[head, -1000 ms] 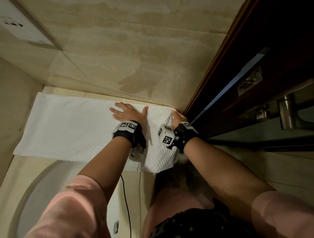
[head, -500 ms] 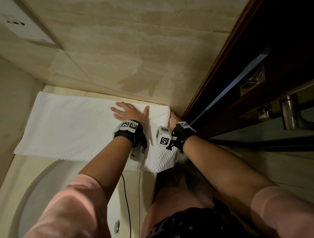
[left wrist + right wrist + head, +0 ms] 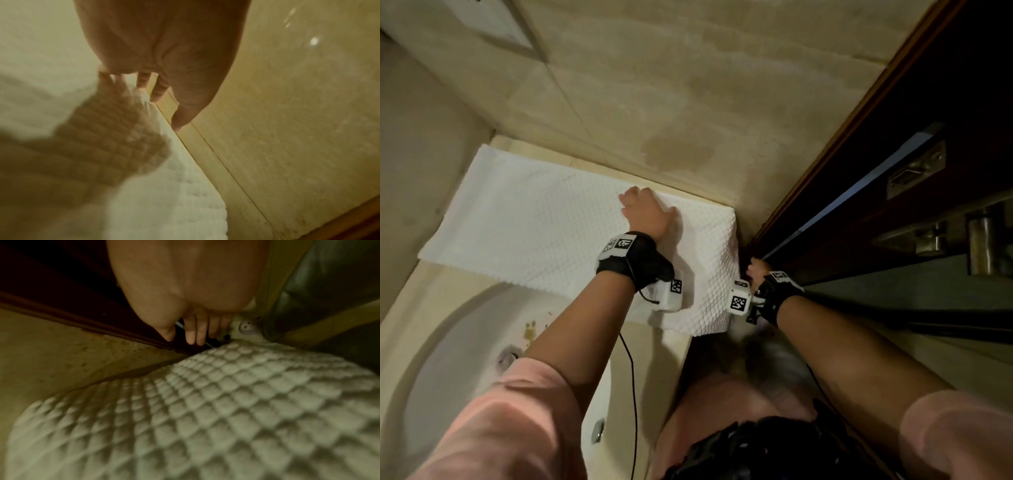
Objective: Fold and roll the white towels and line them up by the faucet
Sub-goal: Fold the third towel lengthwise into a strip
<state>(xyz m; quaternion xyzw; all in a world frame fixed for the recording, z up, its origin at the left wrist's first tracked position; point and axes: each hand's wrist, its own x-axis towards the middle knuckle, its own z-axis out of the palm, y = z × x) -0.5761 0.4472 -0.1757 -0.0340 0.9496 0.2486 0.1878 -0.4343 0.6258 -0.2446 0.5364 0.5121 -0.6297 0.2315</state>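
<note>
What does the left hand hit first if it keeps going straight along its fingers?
Probably the beige wall. The left hand lies flat on the white towel, fingers toward its far edge; beyond that only a narrow ledge strip shows. Depth is unclear.

Bathroom, white basin (image 3: 448, 346) in beige counter, stone-tiled wall (image 3: 688, 85), dark wooden door (image 3: 893, 137)

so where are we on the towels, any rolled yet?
Early. Done: one white towel lies flat in a long folded strip on the counter. In hand: left hand presses it flat; right hand is off its right end, fingers straight. Left: rolling, lining up; no rolls or faucet visible.
</note>
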